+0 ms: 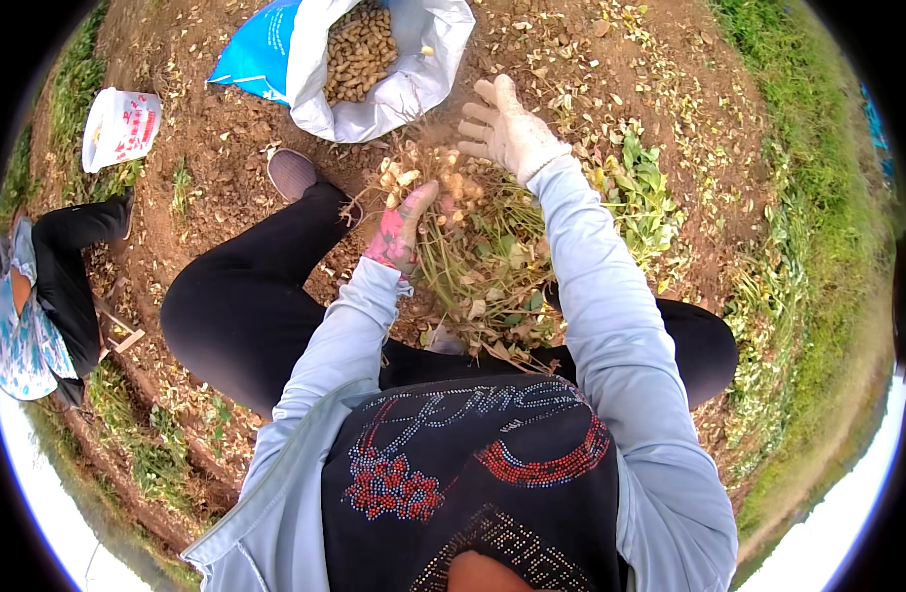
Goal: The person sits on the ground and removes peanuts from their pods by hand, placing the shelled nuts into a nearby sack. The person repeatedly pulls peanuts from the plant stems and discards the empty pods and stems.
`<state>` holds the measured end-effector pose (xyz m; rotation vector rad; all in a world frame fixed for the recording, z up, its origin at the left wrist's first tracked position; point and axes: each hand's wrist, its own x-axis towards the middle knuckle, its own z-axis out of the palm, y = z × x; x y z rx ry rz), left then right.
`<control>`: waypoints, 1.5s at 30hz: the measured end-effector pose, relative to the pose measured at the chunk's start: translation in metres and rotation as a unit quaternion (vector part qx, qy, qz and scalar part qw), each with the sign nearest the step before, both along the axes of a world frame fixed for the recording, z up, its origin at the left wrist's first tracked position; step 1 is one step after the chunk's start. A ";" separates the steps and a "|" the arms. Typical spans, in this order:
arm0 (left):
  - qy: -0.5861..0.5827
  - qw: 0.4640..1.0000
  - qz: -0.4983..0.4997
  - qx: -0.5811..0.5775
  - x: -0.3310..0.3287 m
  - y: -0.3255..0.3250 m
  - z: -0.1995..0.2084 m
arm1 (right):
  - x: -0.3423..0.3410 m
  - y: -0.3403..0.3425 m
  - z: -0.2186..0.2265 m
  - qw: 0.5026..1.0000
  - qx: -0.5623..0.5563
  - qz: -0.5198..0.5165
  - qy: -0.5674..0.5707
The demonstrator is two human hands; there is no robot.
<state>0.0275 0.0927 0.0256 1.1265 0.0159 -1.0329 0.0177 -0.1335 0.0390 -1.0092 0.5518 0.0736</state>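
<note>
Peanut plants [481, 255] in the grip of left hand [400, 227], beside spread right hand [515, 130]

Head-worn fisheye looks steeply down, dark shirt [473, 479] nearest at the lower edge, left hand [398, 232] and right hand [512, 132] farther out above centre, white sack [435, 79] beyond at top, grass [818, 178] bending along the right rim.

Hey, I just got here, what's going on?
A seated person's gloved left hand is at the pod-bearing end of a bunch of peanut plants between the legs; its grip is partly hidden. The gloved right hand is open, fingers spread, apart from the plants. Just ahead, an open sack already holds many loose peanuts.
</note>
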 end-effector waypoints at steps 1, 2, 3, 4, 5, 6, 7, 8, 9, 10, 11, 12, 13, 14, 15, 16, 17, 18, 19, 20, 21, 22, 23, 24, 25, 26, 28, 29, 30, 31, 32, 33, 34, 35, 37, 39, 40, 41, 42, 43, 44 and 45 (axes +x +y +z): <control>0.019 1.000 -0.010 -0.008 0.003 0.000 0.002 | 0.001 0.005 0.002 0.998 0.013 0.049 0.034; 0.039 0.999 -0.021 -0.016 0.005 0.000 0.003 | -0.003 0.012 0.007 0.993 -0.012 0.094 0.072; 0.038 0.999 -0.033 -0.004 0.006 -0.003 0.005 | -0.006 0.016 0.012 0.984 -0.036 0.139 0.110; 0.038 0.998 -0.048 0.010 0.007 -0.005 0.014 | -0.013 0.017 0.003 0.971 -0.109 0.180 0.114; 0.037 0.997 -0.062 0.023 0.006 -0.007 0.018 | -0.018 0.017 -0.003 0.960 -0.155 0.202 0.117; 0.032 0.997 -0.066 -0.008 0.004 -0.010 0.016 | -0.023 0.014 -0.009 0.954 -0.171 0.217 0.120; -0.013 0.996 -0.090 -0.016 0.004 -0.010 0.011 | -0.024 0.013 -0.007 0.953 -0.164 0.227 0.113; -0.058 0.992 -0.113 -0.025 0.003 -0.012 0.002 | -0.025 0.011 -0.005 0.956 -0.138 0.240 0.103; -0.103 0.985 -0.135 -0.032 0.002 -0.012 -0.003 | -0.025 0.009 -0.001 0.957 -0.102 0.255 0.091; -0.072 0.980 -0.156 -0.097 0.002 -0.015 0.007 | -0.024 0.005 0.004 0.957 -0.064 0.272 0.079; -0.075 0.978 -0.162 -0.107 -0.001 -0.019 0.010 | -0.024 0.002 0.010 0.954 -0.031 0.292 0.068; -0.079 0.976 -0.168 -0.117 -0.004 -0.023 0.011 | -0.023 -0.002 0.017 0.948 -0.005 0.313 0.060; -0.082 0.973 -0.172 -0.127 -0.007 -0.024 0.011 | -0.022 -0.004 0.024 0.941 0.011 0.335 0.053; -0.077 0.967 -0.220 -0.106 -0.005 -0.023 0.009 | -0.020 -0.006 0.029 0.933 0.016 0.356 0.048; -0.084 0.967 -0.215 -0.109 -0.006 -0.024 0.008 | -0.019 -0.008 0.036 0.925 0.014 0.378 0.044; -0.090 0.967 -0.210 -0.113 -0.008 -0.025 0.009 | -0.020 -0.006 0.050 0.924 0.000 0.380 0.045; -0.096 0.967 -0.205 -0.118 -0.011 -0.028 0.009 | -0.018 -0.009 0.055 0.911 -0.036 0.408 0.038; -0.102 0.967 -0.200 -0.123 -0.013 -0.030 0.010 | -0.016 -0.013 0.057 0.897 -0.071 0.435 0.030; -0.098 0.965 -0.200 -0.137 -0.015 -0.033 0.012 | -0.014 -0.016 0.062 0.881 -0.107 0.459 0.021; -0.095 0.965 -0.198 -0.146 -0.016 -0.034 0.012 | -0.007 -0.010 0.081 0.880 -0.105 0.457 0.074; -0.091 0.964 -0.195 -0.155 -0.016 -0.033 0.013 | -0.004 -0.009 0.080 0.868 -0.114 0.479 0.061; -0.081 0.966 -0.190 -0.155 -0.019 -0.033 0.013 | -0.002 -0.010 0.080 0.857 -0.124 0.498 0.051; -0.078 0.964 -0.206 -0.148 -0.019 -0.033 0.013 | 0.001 -0.011 0.080 0.845 -0.134 0.516 0.042; -0.075 0.962 -0.222 -0.141 -0.019 -0.033 0.013 | 0.003 -0.013 0.080 0.832 -0.144 0.534 0.033; -0.073 0.961 -0.235 -0.129 -0.017 -0.031 0.011 | 0.008 -0.013 0.077 0.817 -0.151 0.556 0.019; 0.000 0.961 -0.233 -0.146 -0.020 -0.029 -0.006 | 0.011 -0.012 0.077 0.802 -0.160 0.575 0.007; 0.069 0.955 -0.236 -0.169 -0.022 -0.027 -0.027 | 0.014 -0.009 0.080 0.777 -0.198 0.597 -0.012; 0.061 0.951 -0.246 -0.175 -0.022 -0.027 -0.030 | 0.014 -0.007 0.083 0.767 -0.227 0.600 -0.020; 0.054 0.948 -0.256 -0.182 -0.022 -0.026 -0.033 | 0.014 -0.005 0.088 0.756 -0.255 0.602 -0.028; 0.043 0.945 -0.268 -0.182 -0.016 -0.028 -0.017 | 0.015 -0.001 0.097 0.749 -0.262 0.608 -0.012; 0.032 0.941 -0.281 -0.185 -0.012 -0.029 -0.005 | 0.017 0.005 0.112 0.741 -0.271 0.614 0.007; 0.001 0.946 -0.277 -0.168 -0.013 -0.029 -0.002 | 0.017 0.008 0.117 0.743 -0.262 0.615 0.024; -0.030 0.950 -0.272 -0.149 -0.014 -0.028 0.001 | 0.017 0.012 0.121 0.744 -0.254 0.616 0.040; -0.062 0.953 -0.266 -0.129 -0.014 -0.028 0.003 | 0.017 0.014 0.121 0.755 -0.229 0.612 0.054; -0.099 0.945 -0.280 -0.139 -0.013 -0.032 0.002 | 0.017 0.016 0.120 0.777 -0.197 0.593 0.075; -0.090 0.947 -0.261 -0.164 -0.015 -0.037 0.005 | 0.014 0.018 0.113 0.799 -0.184 0.565 0.091; -0.063 0.954 -0.233 -0.180 -0.017 -0.037 0.010 | 0.011 0.020 0.100 0.812 -0.222 0.540 0.006; -0.036 0.958 -0.206 -0.195 -0.017 -0.036 0.013 | 0.008 0.017 0.094 0.821 -0.218 0.527 0.017; -0.042 0.957 -0.212 -0.192 -0.017 -0.036 0.011 | 0.005 0.015 0.089 0.831 -0.215 0.513 0.028; -0.049 0.956 -0.218 -0.190 -0.015 -0.036 0.009 | 0.004 0.015 0.089 0.839 -0.211 0.499 0.040; -0.055 0.955 -0.225 -0.187 -0.014 -0.036 0.008 | 0.005 0.015 0.088 0.816 -0.295 0.497 -0.001; -0.056 0.956 -0.224 -0.181 -0.014 -0.035 0.009 | 0.005 0.014 0.086 0.806 -0.318 0.498 -0.031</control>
